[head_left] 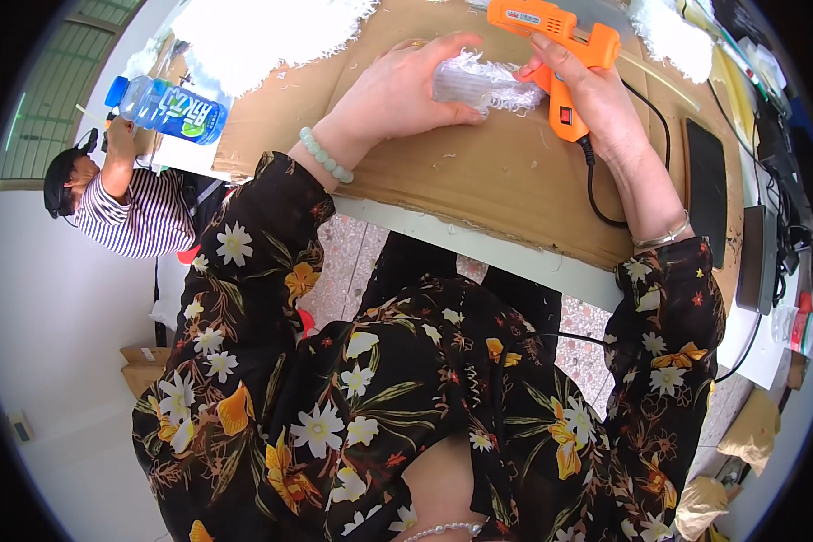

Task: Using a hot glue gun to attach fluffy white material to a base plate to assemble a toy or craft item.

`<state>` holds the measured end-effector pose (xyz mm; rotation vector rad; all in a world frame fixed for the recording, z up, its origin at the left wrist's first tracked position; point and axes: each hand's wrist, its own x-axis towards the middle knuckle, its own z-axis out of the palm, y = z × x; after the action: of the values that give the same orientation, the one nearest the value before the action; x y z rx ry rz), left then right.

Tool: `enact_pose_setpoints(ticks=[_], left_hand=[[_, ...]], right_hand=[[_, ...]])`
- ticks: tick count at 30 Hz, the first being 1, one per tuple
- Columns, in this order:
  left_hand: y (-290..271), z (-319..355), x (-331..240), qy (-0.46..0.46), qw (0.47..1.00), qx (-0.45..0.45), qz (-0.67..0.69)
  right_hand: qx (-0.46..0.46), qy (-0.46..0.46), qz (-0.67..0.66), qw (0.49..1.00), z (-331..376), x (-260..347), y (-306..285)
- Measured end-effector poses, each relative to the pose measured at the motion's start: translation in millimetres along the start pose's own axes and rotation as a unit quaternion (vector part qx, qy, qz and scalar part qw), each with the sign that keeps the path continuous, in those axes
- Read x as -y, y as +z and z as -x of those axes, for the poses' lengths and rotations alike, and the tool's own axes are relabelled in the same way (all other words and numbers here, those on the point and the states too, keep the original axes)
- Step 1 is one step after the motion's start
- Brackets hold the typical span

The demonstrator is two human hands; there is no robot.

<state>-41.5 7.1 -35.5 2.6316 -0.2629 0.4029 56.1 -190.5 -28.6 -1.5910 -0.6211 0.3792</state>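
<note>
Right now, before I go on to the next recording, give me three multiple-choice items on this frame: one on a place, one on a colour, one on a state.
1. Where does the water bottle lie?
A. at the far left, on the table edge
B. beside the black pad
C. on the floor

2. What colour is the glue gun?
A. blue
B. orange
C. green

3. What is the left hand doing?
A. hanging free
B. holding the water bottle
C. pressing on the clear fluffy piece on the cardboard

Answers: 1 A, it lies near the person in stripes. 2 B, its body is orange, held in the right hand. 3 C, the fingers lie over the piece.
</note>
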Motion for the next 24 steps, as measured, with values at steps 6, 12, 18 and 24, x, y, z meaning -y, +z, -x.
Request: enact_pose_setpoints(ticks=[6, 12, 18, 24], left_hand=[[2, -2, 7, -0.018, 0.999, -0.005, 0.041], [1, -1, 11, -0.027, 0.999, -0.018, 0.036], [5, 1, -1, 0.027, 0.999, -0.044, 0.008], [6, -4, -1, -0.003, 0.997, -0.049, -0.065]], right_hand=[[0.015, 0.047, -0.021, 0.999, -1, -2, -2], [-0.034, 0.047, -0.051, 0.997, 0, 0, 2], [-0.024, 0.05, -0.083, 0.995, -2, 0, 0], [-0.012, 0.038, -0.071, 0.997, -2, 4, 3]])
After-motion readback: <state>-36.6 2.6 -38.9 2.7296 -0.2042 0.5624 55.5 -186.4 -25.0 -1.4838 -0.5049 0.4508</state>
